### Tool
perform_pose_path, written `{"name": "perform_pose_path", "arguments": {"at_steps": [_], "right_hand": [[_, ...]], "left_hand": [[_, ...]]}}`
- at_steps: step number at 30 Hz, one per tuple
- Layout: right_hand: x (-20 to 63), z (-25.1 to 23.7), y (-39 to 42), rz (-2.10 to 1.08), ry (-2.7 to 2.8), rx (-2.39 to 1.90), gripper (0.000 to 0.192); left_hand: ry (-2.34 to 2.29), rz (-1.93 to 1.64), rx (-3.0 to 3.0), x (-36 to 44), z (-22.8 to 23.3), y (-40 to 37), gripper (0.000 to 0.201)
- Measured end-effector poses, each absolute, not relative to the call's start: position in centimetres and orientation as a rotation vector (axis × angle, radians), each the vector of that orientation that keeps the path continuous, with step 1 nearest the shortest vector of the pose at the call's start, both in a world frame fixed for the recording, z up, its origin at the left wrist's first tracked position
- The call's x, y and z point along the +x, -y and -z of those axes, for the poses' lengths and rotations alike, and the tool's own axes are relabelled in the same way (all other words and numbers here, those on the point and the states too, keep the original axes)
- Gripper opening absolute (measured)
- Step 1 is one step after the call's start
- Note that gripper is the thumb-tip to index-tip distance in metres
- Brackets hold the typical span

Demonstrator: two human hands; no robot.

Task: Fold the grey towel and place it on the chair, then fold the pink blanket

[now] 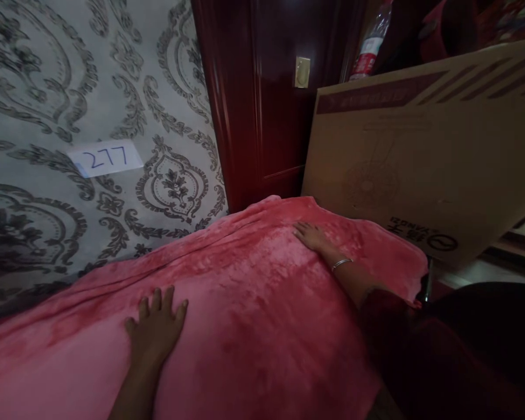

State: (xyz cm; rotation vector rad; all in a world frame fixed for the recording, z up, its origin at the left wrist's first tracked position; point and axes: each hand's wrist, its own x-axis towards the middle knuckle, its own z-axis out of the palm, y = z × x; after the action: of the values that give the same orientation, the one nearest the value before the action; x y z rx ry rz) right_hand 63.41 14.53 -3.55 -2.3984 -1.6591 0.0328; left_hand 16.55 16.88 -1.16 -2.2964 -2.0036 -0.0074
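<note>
- Pressing flat on a plush, bright pink fleece blanket [254,303]: left hand [155,326], palm down, fingers spread and open, nothing held in its grip.
- Resting farther off and to the right on the same blanket: right hand [312,236], palm down, fingers extended toward the far left, grip open and empty.
- Circling the right wrist: thin silver metal bangle [341,263], with a dark red sleeve [389,315] covering the arm nearer the camera.
- Spreading across the whole near part of the scene, from the near left edge to the right, where its edge ends close to the box: pink blanket, with long folds running along its far edge.
- Leaning just beyond the blanket on the right: large flat brown cardboard box [424,151], printed with a faint fan drawing and a dark logo near its lower edge.
- Standing far centre: glossy dark red wooden door [266,99] with a small pale cream plate [302,72] on it.
- Covering the far left: grey-and-white damask wallpaper [91,87], bearing a white paper label reading 277 [105,157].
- Showing above the box, top right: clear plastic bottle with a red label [370,46].
</note>
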Motion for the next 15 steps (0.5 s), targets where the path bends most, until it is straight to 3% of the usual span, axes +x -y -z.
{"name": "perform_pose_path", "arguments": {"at_steps": [15], "right_hand": [[74.3, 2.5, -18.2, 0.124, 1.058, -2.573, 0.049]], "left_hand": [[1.994, -0.136, -2.161, 16.4, 2.5, -17.8, 0.063]]}}
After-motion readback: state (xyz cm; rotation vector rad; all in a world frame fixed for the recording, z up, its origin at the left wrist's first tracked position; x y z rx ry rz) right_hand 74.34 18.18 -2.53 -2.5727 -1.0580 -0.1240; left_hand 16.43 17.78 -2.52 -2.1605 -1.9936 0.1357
